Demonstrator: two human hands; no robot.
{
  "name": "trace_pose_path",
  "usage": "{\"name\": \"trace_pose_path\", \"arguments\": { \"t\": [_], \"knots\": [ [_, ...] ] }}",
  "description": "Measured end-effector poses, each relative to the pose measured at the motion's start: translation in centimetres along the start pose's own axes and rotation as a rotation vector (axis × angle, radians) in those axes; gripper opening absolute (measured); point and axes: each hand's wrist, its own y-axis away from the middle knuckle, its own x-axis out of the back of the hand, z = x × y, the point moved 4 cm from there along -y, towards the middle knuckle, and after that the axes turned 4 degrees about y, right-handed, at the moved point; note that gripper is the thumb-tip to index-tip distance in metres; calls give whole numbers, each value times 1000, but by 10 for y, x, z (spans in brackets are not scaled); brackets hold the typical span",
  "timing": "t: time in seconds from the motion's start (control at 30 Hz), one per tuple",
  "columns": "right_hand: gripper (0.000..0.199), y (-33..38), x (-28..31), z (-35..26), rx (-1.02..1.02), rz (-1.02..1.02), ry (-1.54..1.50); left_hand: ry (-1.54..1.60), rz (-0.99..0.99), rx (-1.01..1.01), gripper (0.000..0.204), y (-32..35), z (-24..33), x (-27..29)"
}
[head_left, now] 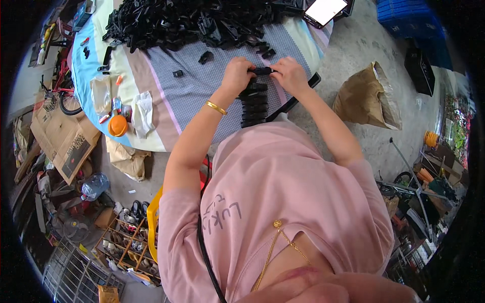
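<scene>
Head view: both hands, left (236,74) and right (290,74), pinched one black clip (262,70) between closed fingers above the stack (254,105) (near the tabletop's (192,101) front edge), keeping finished pieces close.

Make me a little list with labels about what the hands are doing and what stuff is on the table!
left hand: left hand pinches one end of a small black plastic part
right hand: right hand grips the other end of that part
below the hands: a row of black plastic parts lined up toward the person
far side of table: big pile of black parts
table cover: striped cloth
left of the hands: orange cap, crumpled white plastic bag
top edge: phone with lit screen
floor at right: brown paper sack
</scene>
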Motion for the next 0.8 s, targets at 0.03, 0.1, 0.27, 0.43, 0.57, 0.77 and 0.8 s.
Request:
{"name": "trace_pose_path", "arguments": {
  "t": [0.03,0.1,0.27,0.43,0.57,0.77,0.8],
  "knots": [
    [18,-5,-5,-1,0,-2,-1,-8,19,-55,19,-2,-1,1],
    [16,-18,-17,-9,128,3,11,-17,39,-114,19,-4,-1,2],
    [21,-13,-22,-3,58,-48,-113,95,-100,-49,21,-4,-3,10],
    [46,-3,-20,-13,37,40,-229,71,-135,59,68,31,7,46],
    [62,10,-18,-42,157,-62,-39,-80,-301,140,111,81,23,28],
    [62,44,2,-28,-33,-15,-28,-10,-318,75,109,69,44,-11],
    [62,54,5,-24,-29,-15,-27,-6,-346,-4,108,64,45,-19]
  ]
}}
